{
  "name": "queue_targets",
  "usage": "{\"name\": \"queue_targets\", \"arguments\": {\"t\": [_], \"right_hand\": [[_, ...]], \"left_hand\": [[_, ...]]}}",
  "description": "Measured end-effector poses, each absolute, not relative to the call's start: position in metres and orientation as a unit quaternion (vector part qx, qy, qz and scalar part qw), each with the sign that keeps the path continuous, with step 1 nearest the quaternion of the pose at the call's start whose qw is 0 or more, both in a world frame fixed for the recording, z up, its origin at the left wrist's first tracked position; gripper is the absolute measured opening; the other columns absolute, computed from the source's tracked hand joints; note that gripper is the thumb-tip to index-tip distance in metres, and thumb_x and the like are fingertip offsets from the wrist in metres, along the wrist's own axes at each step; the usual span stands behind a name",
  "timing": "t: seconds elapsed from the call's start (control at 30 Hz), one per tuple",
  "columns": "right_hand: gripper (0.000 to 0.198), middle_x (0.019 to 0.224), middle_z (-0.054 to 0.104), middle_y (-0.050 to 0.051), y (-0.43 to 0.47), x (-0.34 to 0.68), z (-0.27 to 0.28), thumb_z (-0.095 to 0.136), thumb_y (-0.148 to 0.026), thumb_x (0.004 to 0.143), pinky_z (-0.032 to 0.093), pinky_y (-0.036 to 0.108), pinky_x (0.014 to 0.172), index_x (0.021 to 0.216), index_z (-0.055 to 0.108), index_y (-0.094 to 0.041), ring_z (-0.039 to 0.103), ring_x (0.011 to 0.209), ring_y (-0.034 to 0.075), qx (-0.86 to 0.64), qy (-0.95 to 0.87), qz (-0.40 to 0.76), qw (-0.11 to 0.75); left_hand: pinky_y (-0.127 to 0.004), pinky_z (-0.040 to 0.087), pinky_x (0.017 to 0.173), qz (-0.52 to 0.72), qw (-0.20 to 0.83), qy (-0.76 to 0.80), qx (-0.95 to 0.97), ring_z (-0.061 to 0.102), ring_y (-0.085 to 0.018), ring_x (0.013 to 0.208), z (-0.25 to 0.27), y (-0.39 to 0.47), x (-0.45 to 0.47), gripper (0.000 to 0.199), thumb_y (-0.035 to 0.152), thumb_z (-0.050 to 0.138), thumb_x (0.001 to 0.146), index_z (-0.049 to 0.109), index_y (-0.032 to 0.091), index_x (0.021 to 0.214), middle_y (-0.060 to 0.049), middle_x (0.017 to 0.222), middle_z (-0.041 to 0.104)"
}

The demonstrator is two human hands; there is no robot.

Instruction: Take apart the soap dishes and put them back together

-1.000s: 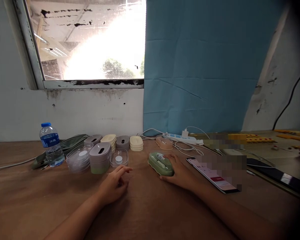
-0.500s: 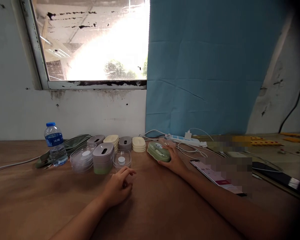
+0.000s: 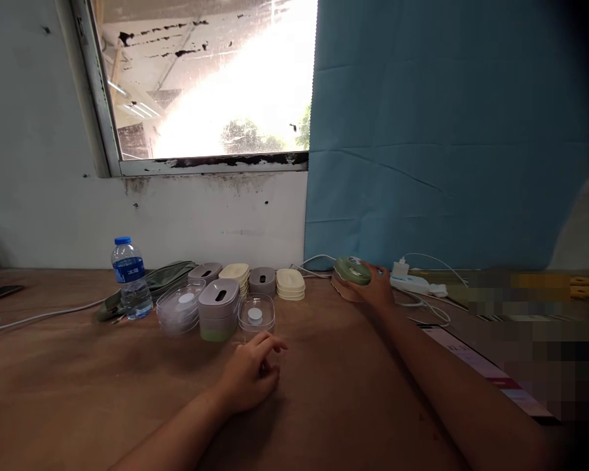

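My right hand [image 3: 379, 288] grips a green oval box [image 3: 352, 270] with a pale print on top, fingers wrapped around its right side. Directly beneath the box lies a pinkish oval piece [image 3: 344, 289]; whether the two touch, I cannot tell. My left hand [image 3: 253, 370] rests near the table with loosely bent fingers apart, holding nothing. Just beyond it stands a clear oval container [image 3: 256, 313] with a white round disc. A mauve oval box with a greenish base [image 3: 218, 310] and stacked clear containers [image 3: 178, 307] are to its left.
Behind are cream lid stacks [image 3: 290, 285] and a mauve box [image 3: 262, 282]. A water bottle [image 3: 132, 281] stands left beside a dark green pouch [image 3: 169, 280]. Toward the right lie a white power strip [image 3: 409, 283], cables and a phone [image 3: 485, 369] near my right forearm.
My right hand has carried the green box up and away, from beside the pinkish piece to over it. My left hand keeps its loose pose. The view has turned slightly left.
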State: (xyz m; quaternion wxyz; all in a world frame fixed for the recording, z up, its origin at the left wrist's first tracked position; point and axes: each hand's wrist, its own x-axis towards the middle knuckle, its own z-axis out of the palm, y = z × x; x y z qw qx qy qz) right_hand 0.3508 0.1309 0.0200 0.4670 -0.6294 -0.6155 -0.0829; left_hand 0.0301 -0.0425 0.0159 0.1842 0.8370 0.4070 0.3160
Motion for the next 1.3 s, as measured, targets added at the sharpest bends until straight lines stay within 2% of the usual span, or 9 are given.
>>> {"name": "queue_targets", "arguments": {"t": [0.13, 0.33, 0.5, 0.63, 0.87, 1.0, 1.13, 1.23, 1.3], "right_hand": [[0.059, 0.116, 0.035, 0.016, 0.136, 0.362, 0.016, 0.061, -0.042, 0.065, 0.033, 0.039, 0.084, 0.115, 0.040, -0.017, 0.040, 0.104, 0.032, -0.647, -0.607, -0.074, 0.455], [0.071, 0.113, 0.036, 0.016, 0.145, 0.365, 0.010, 0.063, -0.044, 0.061, 0.034, 0.038, 0.086, 0.117, 0.028, -0.016, 0.036, 0.107, 0.031, -0.668, -0.580, -0.078, 0.459], [0.073, 0.112, 0.037, 0.017, 0.149, 0.367, 0.007, 0.066, -0.044, 0.057, 0.036, 0.038, 0.083, 0.113, 0.031, -0.014, 0.041, 0.101, 0.030, -0.683, -0.566, -0.084, 0.454], [0.069, 0.108, 0.043, 0.015, 0.153, 0.365, 0.005, 0.062, -0.045, 0.061, 0.038, 0.039, 0.080, 0.113, 0.032, -0.014, 0.044, 0.097, 0.029, -0.684, -0.569, -0.094, 0.447], [0.074, 0.115, 0.039, 0.021, 0.152, 0.365, -0.002, 0.059, -0.049, 0.062, 0.039, 0.040, 0.073, 0.120, 0.032, -0.013, 0.047, 0.095, 0.032, -0.685, -0.568, -0.118, 0.441], [0.083, 0.125, 0.031, 0.021, 0.143, 0.367, -0.002, 0.064, -0.049, 0.057, 0.034, 0.046, 0.081, 0.124, 0.029, -0.016, 0.038, 0.107, 0.038, -0.676, -0.571, -0.153, 0.441], [0.061, 0.128, 0.028, 0.020, 0.133, 0.355, 0.008, 0.057, -0.039, 0.067, 0.023, 0.053, 0.092, 0.119, 0.037, -0.013, 0.026, 0.118, 0.038, -0.586, -0.633, -0.221, 0.455], [0.037, 0.123, 0.036, 0.016, 0.127, 0.325, 0.010, 0.051, -0.028, 0.072, 0.025, 0.048, 0.095, 0.106, 0.050, -0.015, 0.033, 0.115, 0.032, -0.518, -0.707, -0.213, 0.432], [0.031, 0.118, 0.042, 0.013, 0.125, 0.297, 0.005, 0.053, -0.024, 0.069, 0.030, 0.042, 0.094, 0.099, 0.055, -0.017, 0.041, 0.108, 0.028, -0.500, -0.736, -0.193, 0.414]], "left_hand": [[-0.020, 0.041, 0.060, 0.315, 0.184, 0.407, 0.837, 0.054, -0.008, 0.060, 0.017, -0.043, 0.031, 0.034, 0.008, 0.045, 0.066, 0.053, 0.021, 0.096, 0.000, 0.097, 0.055], [-0.019, 0.040, 0.060, 0.310, 0.182, 0.405, 0.841, 0.054, -0.008, 0.060, 0.018, -0.043, 0.031, 0.033, 0.007, 0.045, 0.065, 0.053, 0.021, 0.095, 0.000, 0.095, 0.055], [-0.019, 0.040, 0.061, 0.305, 0.177, 0.400, 0.846, 0.054, -0.008, 0.062, 0.016, -0.042, 0.030, 0.035, 0.006, 0.044, 0.064, 0.054, 0.022, 0.094, 0.001, 0.094, 0.055], [-0.019, 0.039, 0.060, 0.307, 0.175, 0.404, 0.844, 0.054, -0.007, 0.062, 0.013, -0.041, 0.030, 0.036, 0.005, 0.044, 0.063, 0.054, 0.022, 0.093, 0.002, 0.093, 0.055], [-0.018, 0.040, 0.061, 0.301, 0.171, 0.397, 0.850, 0.054, -0.008, 0.064, 0.012, -0.041, 0.030, 0.038, 0.005, 0.044, 0.063, 0.054, 0.022, 0.094, 0.001, 0.095, 0.055], [-0.019, 0.040, 0.061, 0.298, 0.172, 0.395, 0.852, 0.054, -0.008, 0.064, 0.013, -0.041, 0.030, 0.036, 0.006, 0.044, 0.064, 0.054, 0.022, 0.094, 0.001, 0.095, 0.055], [-0.019, 0.040, 0.061, 0.298, 0.171, 0.398, 0.850, 0.054, -0.008, 0.063, 0.014, -0.042, 0.031, 0.036, 0.005, 0.044, 0.063, 0.054, 0.023, 0.093, 0.002, 0.095, 0.055], [-0.019, 0.040, 0.061, 0.296, 0.169, 0.399, 0.851, 0.054, -0.007, 0.062, 0.015, -0.042, 0.031, 0.036, 0.005, 0.044, 0.063, 0.054, 0.023, 0.093, 0.002, 0.095, 0.055], [-0.019, 0.039, 0.060, 0.296, 0.168, 0.398, 0.852, 0.054, -0.007, 0.062, 0.015, -0.043, 0.031, 0.036, 0.006, 0.044, 0.063, 0.054, 0.023, 0.093, 0.002, 0.095, 0.055]]}}
